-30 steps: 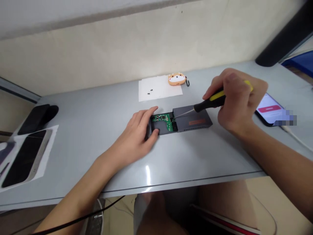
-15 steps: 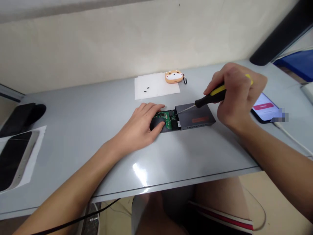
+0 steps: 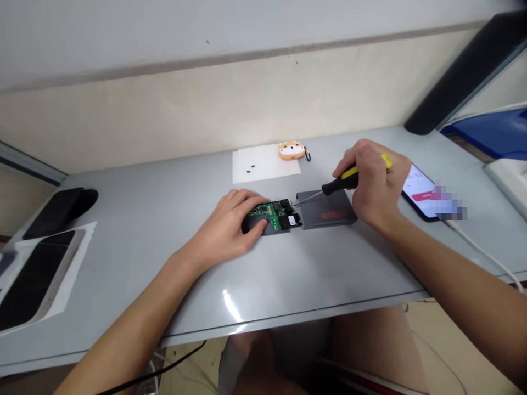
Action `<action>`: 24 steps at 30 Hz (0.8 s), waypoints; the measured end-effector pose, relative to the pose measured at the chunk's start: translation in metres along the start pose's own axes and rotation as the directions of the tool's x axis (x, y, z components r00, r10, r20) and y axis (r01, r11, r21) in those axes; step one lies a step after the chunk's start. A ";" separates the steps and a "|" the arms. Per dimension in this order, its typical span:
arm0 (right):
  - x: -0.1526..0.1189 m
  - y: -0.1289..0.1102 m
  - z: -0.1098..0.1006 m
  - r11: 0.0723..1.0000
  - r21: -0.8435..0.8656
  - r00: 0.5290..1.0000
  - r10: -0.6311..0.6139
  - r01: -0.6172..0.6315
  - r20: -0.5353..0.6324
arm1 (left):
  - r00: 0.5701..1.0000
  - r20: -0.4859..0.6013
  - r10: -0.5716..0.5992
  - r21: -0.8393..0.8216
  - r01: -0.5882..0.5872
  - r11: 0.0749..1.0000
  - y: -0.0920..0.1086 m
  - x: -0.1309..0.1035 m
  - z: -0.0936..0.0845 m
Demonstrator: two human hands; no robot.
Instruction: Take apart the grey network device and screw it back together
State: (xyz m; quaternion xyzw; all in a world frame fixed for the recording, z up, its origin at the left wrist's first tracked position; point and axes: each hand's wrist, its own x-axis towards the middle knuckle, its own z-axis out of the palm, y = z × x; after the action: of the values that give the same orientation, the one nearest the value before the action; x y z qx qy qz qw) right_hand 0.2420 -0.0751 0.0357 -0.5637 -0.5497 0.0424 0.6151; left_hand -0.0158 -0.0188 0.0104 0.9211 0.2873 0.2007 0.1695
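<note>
My left hand (image 3: 230,225) lies over the left part of an opened electronic device, thumb and fingers closed around its edges. The green circuit board (image 3: 275,215) shows beyond the fingers, with black connectors at its right end, one bearing a white label. In my right hand (image 3: 379,186), the fingers are wrapped round a black and yellow screwdriver (image 3: 338,184). Its shaft slants down left, and the tip is at the board's right end, by the gap. A dark grey metal cover (image 3: 326,211) lies flat just right of the board, apart from it, under the shaft.
Behind the device, a white paper (image 3: 263,170) carries small black screws (image 3: 251,168) and an orange animal-faced case (image 3: 291,150). A lit phone (image 3: 424,192) with a cable lies right. At left are a grey and black device (image 3: 37,274) on paper and a black object (image 3: 53,211).
The circuit board and the cover have come apart, so a gap and the board's end connectors now show. The screwdriver tip has moved into that gap. My view has tilted up.
</note>
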 end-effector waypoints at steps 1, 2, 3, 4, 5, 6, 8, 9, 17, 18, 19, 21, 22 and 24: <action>-0.001 0.000 0.000 1.000 0.000 1.000 0.001 -0.001 0.002 | 1.000 -0.005 0.002 0.000 -0.002 1.000 0.000 0.000 0.000; -0.001 0.000 0.001 1.000 0.002 1.000 -0.003 0.003 0.005 | 1.000 -0.008 0.001 0.000 -0.001 1.000 -0.001 0.000 0.001; -0.001 0.000 0.001 1.000 0.008 1.000 -0.017 0.017 0.004 | 1.000 -0.010 0.002 0.001 -0.002 1.000 -0.001 0.000 0.001; -0.002 -0.001 0.002 0.999 0.019 0.999 -0.039 0.039 -0.002 | 1.000 -0.012 0.001 0.002 -0.001 1.000 -0.001 0.000 0.001; -0.002 -0.001 0.002 0.998 0.031 0.998 -0.063 0.063 -0.011 | 1.000 -0.013 -0.002 0.000 0.002 1.000 -0.001 0.000 0.001; -0.001 -0.002 0.002 0.996 0.041 0.996 -0.081 0.082 -0.025 | 1.000 -0.013 -0.006 -0.003 0.006 1.000 -0.002 0.000 0.002; 0.000 -0.005 0.002 0.995 0.062 0.995 -0.074 0.078 -0.062 | 1.000 -0.010 -0.017 -0.008 0.017 1.000 -0.002 0.000 0.001; 0.001 -0.006 0.002 0.995 0.080 0.996 -0.051 0.056 -0.068 | 1.000 -0.008 -0.020 -0.008 0.020 1.000 -0.002 0.000 0.001; 0.010 -0.006 -0.003 0.976 0.185 0.992 0.101 -0.113 0.076 | 1.000 -0.015 0.024 0.006 -0.024 1.000 0.008 -0.001 0.000; 0.009 -0.006 -0.003 0.979 0.159 0.988 0.108 -0.125 0.112 | 0.999 -0.016 0.037 0.003 -0.037 0.999 0.009 -0.001 0.000; 0.008 -0.005 -0.003 0.982 0.135 0.984 0.112 -0.130 0.137 | 0.999 -0.017 0.048 0.004 -0.048 0.999 0.011 -0.001 0.001; 0.006 -0.005 -0.002 0.984 0.115 0.980 0.113 -0.133 0.163 | 0.998 -0.024 0.065 0.009 -0.065 0.998 0.012 -0.001 0.002; 0.005 -0.005 -0.002 0.984 0.117 0.979 0.110 -0.131 0.170 | 0.997 -0.029 0.070 0.012 -0.070 0.997 0.012 0.000 0.003; 0.004 -0.005 -0.001 0.985 0.121 0.979 0.104 -0.126 0.173 | 0.997 -0.033 0.074 0.013 -0.074 0.997 0.012 0.000 0.003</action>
State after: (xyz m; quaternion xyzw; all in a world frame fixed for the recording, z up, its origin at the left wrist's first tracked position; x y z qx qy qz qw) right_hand 0.2409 -0.0749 0.0424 -0.5476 -0.5613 0.1608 0.5994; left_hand -0.0092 -0.0286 0.0125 0.9286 0.2570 0.2205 0.1516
